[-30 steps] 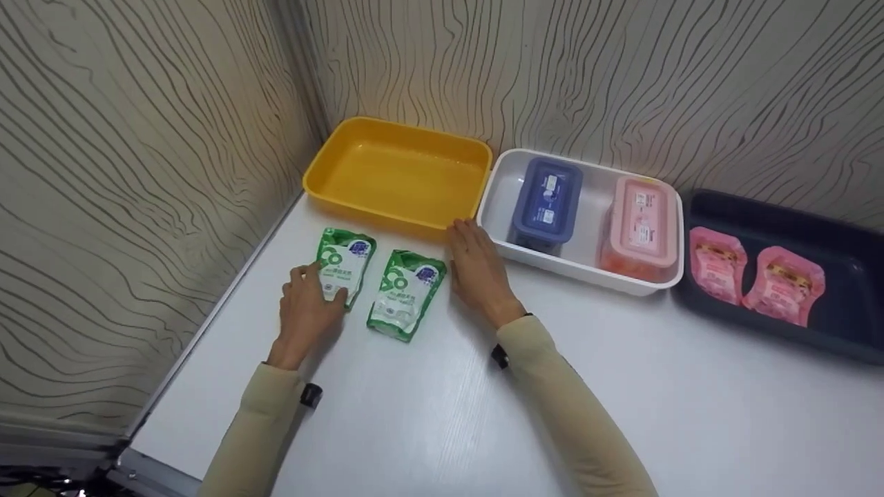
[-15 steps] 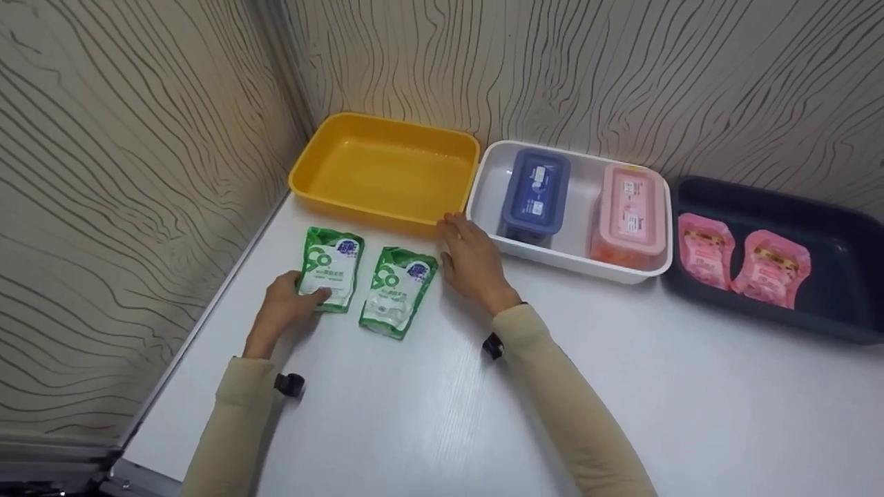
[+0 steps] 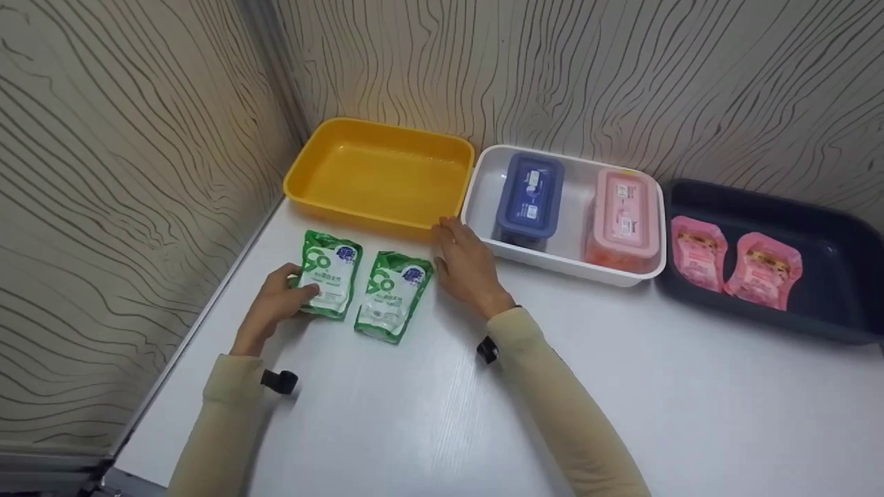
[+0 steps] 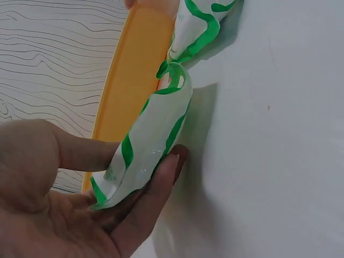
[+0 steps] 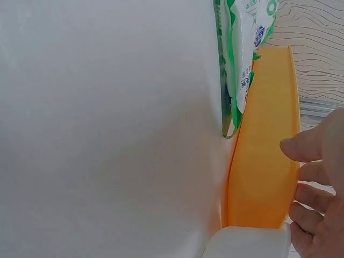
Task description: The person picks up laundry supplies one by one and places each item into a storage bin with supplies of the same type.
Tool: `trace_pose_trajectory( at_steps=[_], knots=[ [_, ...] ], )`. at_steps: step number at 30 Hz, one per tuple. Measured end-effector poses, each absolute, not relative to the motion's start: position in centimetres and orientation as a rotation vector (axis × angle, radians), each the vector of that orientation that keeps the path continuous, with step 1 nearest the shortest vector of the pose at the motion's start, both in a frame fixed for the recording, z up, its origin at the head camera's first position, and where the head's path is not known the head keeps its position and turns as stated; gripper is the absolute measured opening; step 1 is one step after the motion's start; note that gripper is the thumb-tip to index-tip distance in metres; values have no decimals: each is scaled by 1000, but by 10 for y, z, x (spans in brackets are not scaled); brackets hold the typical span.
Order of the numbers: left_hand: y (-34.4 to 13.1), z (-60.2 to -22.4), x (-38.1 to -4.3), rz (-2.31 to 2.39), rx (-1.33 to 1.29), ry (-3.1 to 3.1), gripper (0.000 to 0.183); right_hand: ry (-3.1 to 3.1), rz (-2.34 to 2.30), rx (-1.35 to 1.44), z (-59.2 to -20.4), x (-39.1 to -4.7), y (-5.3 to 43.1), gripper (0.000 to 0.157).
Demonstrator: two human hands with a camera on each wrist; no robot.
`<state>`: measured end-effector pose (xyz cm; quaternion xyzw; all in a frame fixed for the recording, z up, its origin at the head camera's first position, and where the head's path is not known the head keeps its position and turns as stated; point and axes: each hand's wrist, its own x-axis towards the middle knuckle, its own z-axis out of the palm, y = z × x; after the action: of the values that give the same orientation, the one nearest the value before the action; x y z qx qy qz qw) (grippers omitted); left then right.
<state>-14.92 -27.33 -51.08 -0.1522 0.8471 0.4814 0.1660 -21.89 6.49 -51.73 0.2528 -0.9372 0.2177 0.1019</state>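
Observation:
In the head view my left hand (image 3: pixel 273 304) pinches the lower left edge of a green-and-white pouch (image 3: pixel 331 276). The left wrist view shows the thumb on the upper face of this pouch (image 4: pixel 153 129) and the fingers beneath, its near end raised from the table. A second pouch of the same kind (image 3: pixel 392 297) lies just to its right. My right hand (image 3: pixel 468 266) rests with loosely bent fingers at the front right corner of the yellow tray (image 3: pixel 373 215). In the right wrist view its fingertips are right at the tray's rim.
Right of the yellow tray stands a white tray (image 3: pixel 552 261) with a blue-lidded box (image 3: pixel 530 197) and a pink-lidded box (image 3: pixel 625 214). Further right, a navy tray (image 3: pixel 842 276) holds two pink pouches (image 3: pixel 763 273). Patterned walls (image 3: pixel 442 69) border the table behind and at left.
My left hand has slid from the top of the left pouch to its lower left edge and now pinches it. The right hand stays at the yellow tray's corner.

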Motion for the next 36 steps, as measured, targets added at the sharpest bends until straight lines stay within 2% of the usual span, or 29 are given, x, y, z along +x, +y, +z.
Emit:
trace_pose_trajectory(
  at_steps=[12, 22, 28, 32, 36],
  knots=[
    [-272, -500, -151, 1518, -392, 2478, 50, -2734, 600, 768, -521, -217, 64, 54],
    [-265, -475, -150, 1554, -325, 2538, 42, -2755, 579, 753, -520, -218, 64, 55],
    [-259, -459, -149, 1701, -123, 2407, 37, -2692, 552, 745, -520, -217, 65, 55],
    [-257, -451, -152, 1790, -28, 2264, 38, -2705, 569, 747, -519, -217, 65, 57],
    [-254, -446, -155, 1797, -94, 2237, 44, -2738, 591, 750, -519, -217, 64, 58]
  ],
)
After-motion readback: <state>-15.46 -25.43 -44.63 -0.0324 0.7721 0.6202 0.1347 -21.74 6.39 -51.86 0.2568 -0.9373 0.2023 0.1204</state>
